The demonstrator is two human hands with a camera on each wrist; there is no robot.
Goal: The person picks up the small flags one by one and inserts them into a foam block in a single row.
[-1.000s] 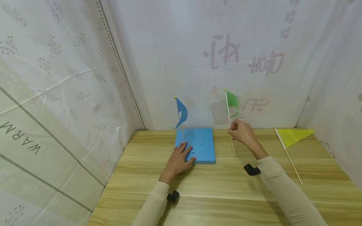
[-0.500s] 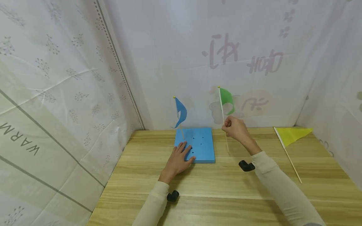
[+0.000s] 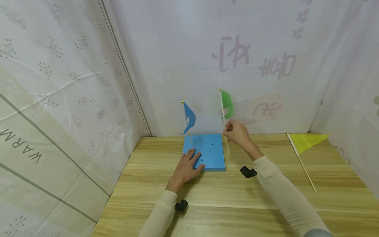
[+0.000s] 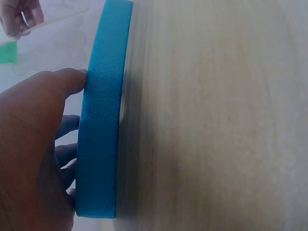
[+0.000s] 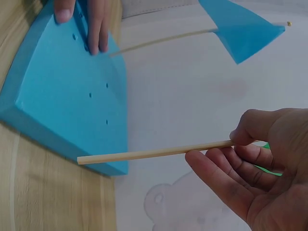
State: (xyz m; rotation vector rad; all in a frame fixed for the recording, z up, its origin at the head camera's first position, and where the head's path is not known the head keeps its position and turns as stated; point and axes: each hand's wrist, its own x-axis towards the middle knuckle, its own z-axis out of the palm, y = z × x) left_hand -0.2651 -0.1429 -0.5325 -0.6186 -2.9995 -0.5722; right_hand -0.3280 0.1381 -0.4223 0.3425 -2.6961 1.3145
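A blue foam block (image 3: 205, 151) with several small holes lies flat on the wooden table (image 3: 231, 197). A blue flag (image 3: 189, 118) on a thin stick stands upright in its far left corner. My left hand (image 3: 186, 168) rests flat on the block's near left part, fingers straight, thumb against its edge (image 4: 98, 125). My right hand (image 3: 235, 133) pinches the wooden stick (image 5: 154, 154) of a green flag (image 3: 226, 103) and holds it upright just right of the block, the stick's lower end above the table beside the block's right edge.
A yellow flag (image 3: 305, 144) lies flat at the table's back right. White patterned fabric walls close in the table on the left, back and right. Small black camera mounts show under both wrists.
My right hand has carried the green flag leftward and slightly up, from well right of the block to its right edge. The left hand and blue flag have not moved.
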